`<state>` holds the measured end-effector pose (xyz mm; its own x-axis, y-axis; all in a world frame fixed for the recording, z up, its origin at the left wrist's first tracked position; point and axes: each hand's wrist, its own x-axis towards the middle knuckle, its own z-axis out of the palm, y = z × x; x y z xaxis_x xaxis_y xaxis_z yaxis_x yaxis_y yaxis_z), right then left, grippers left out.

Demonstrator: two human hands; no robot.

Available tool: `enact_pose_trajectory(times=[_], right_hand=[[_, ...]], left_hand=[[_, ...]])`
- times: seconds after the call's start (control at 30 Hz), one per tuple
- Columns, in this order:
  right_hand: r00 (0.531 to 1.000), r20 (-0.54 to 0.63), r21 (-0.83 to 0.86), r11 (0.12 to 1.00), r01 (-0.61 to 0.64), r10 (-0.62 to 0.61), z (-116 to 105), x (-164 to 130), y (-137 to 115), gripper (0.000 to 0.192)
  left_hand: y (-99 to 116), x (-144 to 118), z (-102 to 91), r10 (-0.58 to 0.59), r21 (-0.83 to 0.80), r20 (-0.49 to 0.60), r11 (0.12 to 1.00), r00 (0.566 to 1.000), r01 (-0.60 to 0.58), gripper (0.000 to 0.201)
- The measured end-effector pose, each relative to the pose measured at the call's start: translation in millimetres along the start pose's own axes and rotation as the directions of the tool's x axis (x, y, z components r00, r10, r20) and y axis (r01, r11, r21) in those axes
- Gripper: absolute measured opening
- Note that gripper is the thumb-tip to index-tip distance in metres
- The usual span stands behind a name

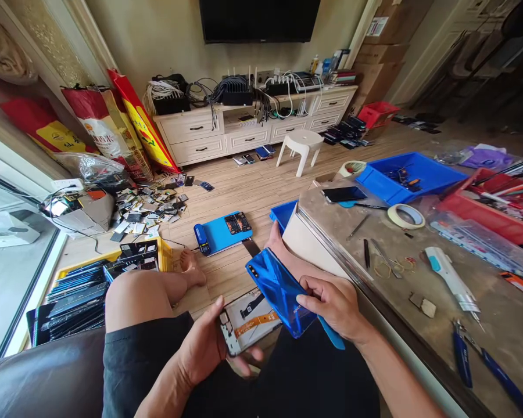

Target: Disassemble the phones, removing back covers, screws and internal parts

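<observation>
My left hand (204,342) is closed around the edge of an opened phone (248,325). Its inside faces up, with an orange ribbon cable (256,325) and a dark flex cable showing. Between the thumb and fingers of my right hand (331,305) is a glossy blue phone back cover (279,290) with a camera cutout at its upper left. The cover is tilted and overlaps the right end of the opened phone in view. A flat light-blue strip (331,334) sticks out below my right hand; its upper end is hidden.
A table (331,226) at the right bears a dark phone (344,194), tape roll (406,216), electric screwdriver (451,278), pliers (464,348) and a blue tray (412,174). On the floor are a blue mat (218,235), yellow crate (161,255) of phone parts and white stool (303,142).
</observation>
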<state>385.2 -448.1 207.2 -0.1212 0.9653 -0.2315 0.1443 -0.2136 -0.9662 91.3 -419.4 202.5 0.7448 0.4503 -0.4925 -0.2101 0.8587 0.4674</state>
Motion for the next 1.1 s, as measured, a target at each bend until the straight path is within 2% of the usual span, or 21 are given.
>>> enact_pose_trajectory(times=[0.07,0.1,0.17,0.23,0.33,0.4,0.5,0.57,0.63,0.7,0.77,0.9,0.97,1.1], right_hand=[[0.995,0.101,0.007,1.0,-0.013,0.012,-3.7,3.3,-5.4,0.037],[0.989,0.145,0.009,1.0,-0.018,0.016,-3.8,5.2,-7.9,0.037],[0.981,0.191,-0.011,1.0,-0.012,0.014,-0.8,8.6,-12.8,0.037],[0.985,0.173,-0.031,1.0,0.001,0.004,5.3,10.3,-16.0,0.037],[0.996,0.086,0.013,0.999,-0.031,0.03,17.4,8.9,-13.5,0.038],[0.997,-0.041,0.079,0.994,-0.069,0.073,26.5,6.0,-6.5,0.038],[0.947,-0.295,0.208,0.976,-0.068,0.129,42.2,-0.5,5.3,0.04],[0.904,-0.387,0.298,0.952,-0.065,0.183,54.9,-6.0,9.8,0.043],[0.888,-0.383,0.356,0.928,-0.11,0.253,69.1,-11.5,11.0,0.046],[0.909,-0.309,0.356,0.92,-0.164,0.281,84.1,-16.2,10.8,0.047],[0.937,-0.223,0.331,0.925,-0.186,0.268,98.2,-19.0,10.9,0.047],[0.952,-0.184,0.306,0.935,-0.18,0.244,118.0,-17.8,12.5,0.048],[0.951,-0.184,0.3,0.936,-0.186,0.248,123.1,-15.1,13.3,0.048],[0.94,-0.217,0.282,0.939,-0.198,0.264,127.6,-10.1,14.2,0.05]], left_hand=[[-0.6,1.5,-3.6,-0.142,-0.034,0.182,0.988,0.973,0.151,0.09],[-2.0,4.0,-5.0,-0.201,-0.03,0.23,0.977,0.952,0.213,0.094],[-7.8,10.9,-6.2,-0.28,-0.02,0.264,0.955,0.923,0.296,0.097],[-16.4,18.4,-4.6,-0.286,-0.023,0.232,0.954,0.93,0.3,0.095],[-28.3,26.7,0.8,-0.215,-0.114,0.103,0.967,0.971,0.226,0.089],[-31.6,30.0,3.6,-0.156,-0.222,0.013,0.963,0.988,0.155,0.084],[-27.3,34.5,4.4,-0.012,-0.334,-0.052,0.942,0.999,-0.006,0.078],[-20.5,38.3,4.0,0.059,-0.377,-0.077,0.923,0.995,-0.084,0.076],[-13.6,42.4,4.4,0.079,-0.413,-0.158,0.9,0.984,-0.138,0.069],[-8.7,46.0,6.2,0.075,-0.428,-0.271,0.884,0.96,-0.19,0.061],[-6.6,48.7,8.5,0.076,-0.429,-0.339,0.874,0.938,-0.226,0.058],[-8.8,51.4,10.4,0.094,-0.43,-0.306,0.874,0.947,-0.225,0.07],[-10.8,52.0,9.6,0.1,-0.424,-0.279,0.879,0.955,-0.216,0.075],[-12.4,52.5,8.7,0.117,-0.397,-0.3,0.887,0.947,-0.235,0.078]])
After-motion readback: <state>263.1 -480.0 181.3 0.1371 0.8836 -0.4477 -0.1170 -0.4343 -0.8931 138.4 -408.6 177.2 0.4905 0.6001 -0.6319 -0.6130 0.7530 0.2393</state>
